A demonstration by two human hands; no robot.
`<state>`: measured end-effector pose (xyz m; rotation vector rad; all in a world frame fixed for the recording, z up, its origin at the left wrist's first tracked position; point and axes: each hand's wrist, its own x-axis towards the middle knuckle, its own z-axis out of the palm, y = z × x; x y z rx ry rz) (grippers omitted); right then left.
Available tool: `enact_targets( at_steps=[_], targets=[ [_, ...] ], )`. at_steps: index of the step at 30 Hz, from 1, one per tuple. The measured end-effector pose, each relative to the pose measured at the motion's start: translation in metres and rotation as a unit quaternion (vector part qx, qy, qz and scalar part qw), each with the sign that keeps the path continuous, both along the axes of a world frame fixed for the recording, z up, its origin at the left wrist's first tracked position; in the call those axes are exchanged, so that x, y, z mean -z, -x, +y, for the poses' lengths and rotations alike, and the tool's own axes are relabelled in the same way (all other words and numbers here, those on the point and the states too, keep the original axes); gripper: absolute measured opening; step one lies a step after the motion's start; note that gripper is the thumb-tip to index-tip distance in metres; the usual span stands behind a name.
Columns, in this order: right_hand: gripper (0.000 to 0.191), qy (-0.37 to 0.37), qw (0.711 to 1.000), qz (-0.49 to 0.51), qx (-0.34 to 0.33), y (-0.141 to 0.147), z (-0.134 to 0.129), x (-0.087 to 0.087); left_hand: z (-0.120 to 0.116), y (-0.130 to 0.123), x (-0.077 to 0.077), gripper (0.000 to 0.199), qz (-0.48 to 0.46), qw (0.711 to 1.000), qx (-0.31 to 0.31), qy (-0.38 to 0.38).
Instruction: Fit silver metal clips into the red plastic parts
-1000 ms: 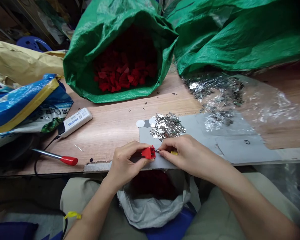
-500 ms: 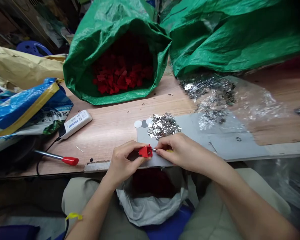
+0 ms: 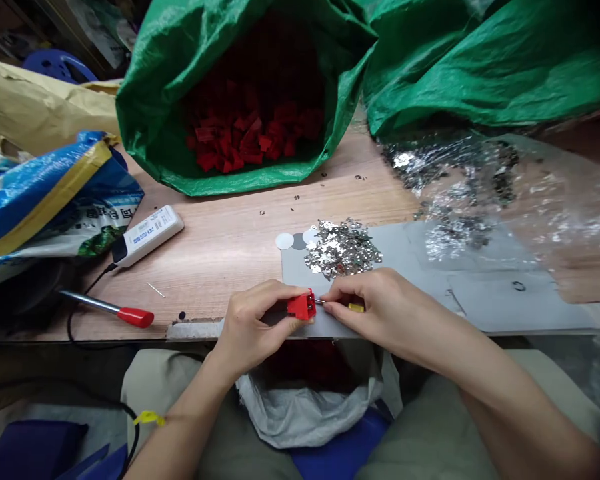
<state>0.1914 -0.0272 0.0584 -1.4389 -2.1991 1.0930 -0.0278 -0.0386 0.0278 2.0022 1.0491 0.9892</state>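
My left hand (image 3: 253, 317) is closed, pinching a small red plastic housing (image 3: 300, 306) between thumb and fingers at the table's front edge. Its open side faces right, and bits of metal show inside. My right hand (image 3: 365, 300) grips a thin metal tool (image 3: 320, 301), its tip at that open side. A yellow piece (image 3: 356, 307) shows under the right fingers, possibly the tool's handle. Just beyond both hands lies a pile of small shiny metal pieces (image 3: 343, 248) on a grey sheet (image 3: 405, 247). How deep the tip reaches cannot be made out.
A green sack (image 3: 180, 127) holding red plastic parts lies open behind. Metal pieces fill a clear plastic bag (image 3: 460, 207) to the right. Leftward are a white device (image 3: 150, 235) with a cable and a red-handled lever (image 3: 135, 317). A white sack (image 3: 310, 417) hangs open below the edge.
The view has shifted, so the table things sit differently in the picture. Both hands keep their grips, with the tool's tip still at the red housing's open side.
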Motion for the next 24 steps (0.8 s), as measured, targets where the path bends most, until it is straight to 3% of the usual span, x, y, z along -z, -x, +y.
enact_targets(
  at_steps=[6, 10, 14, 17, 20, 22, 24],
  targets=[
    [0.02, -0.042, 0.993, -0.113, 0.016, 0.015, -0.008, -0.006, 0.002, 0.001, 0.0, 0.031, 0.022, 0.999, 0.014, -0.037],
    [0.02, -0.068, 0.988, -0.138, 0.01, 0.023, -0.01, -0.009, 0.002, 0.0, -0.001, 0.025, 0.024, 0.999, 0.007, -0.042],
    [0.019, -0.048, 0.997, -0.062, 0.014, 0.013, -0.004, -0.006, 0.001, -0.001, 0.001, 0.024, 0.021, 1.0, -0.003, -0.017],
    [0.015, 0.03, 0.999, 0.036, -0.011, -0.002, 0.002, -0.003, 0.003, -0.002, 0.001, 0.025, -0.063, 0.995, -0.017, 0.079],
    [0.02, 0.027, 0.994, 0.105, 0.013, -0.008, 0.002, -0.001, 0.007, 0.001, -0.002, 0.043, -0.255, 0.945, -0.064, 0.193],
    [0.027, -0.041, 0.988, 0.143, 0.052, -0.003, 0.0, 0.001, 0.012, 0.003, -0.005, 0.048, -0.389, 0.882, -0.081, 0.252],
    [0.03, -0.125, 0.975, 0.17, 0.074, 0.007, -0.002, 0.004, 0.016, 0.005, -0.009, 0.035, -0.491, 0.805, -0.073, 0.325]
  ],
)
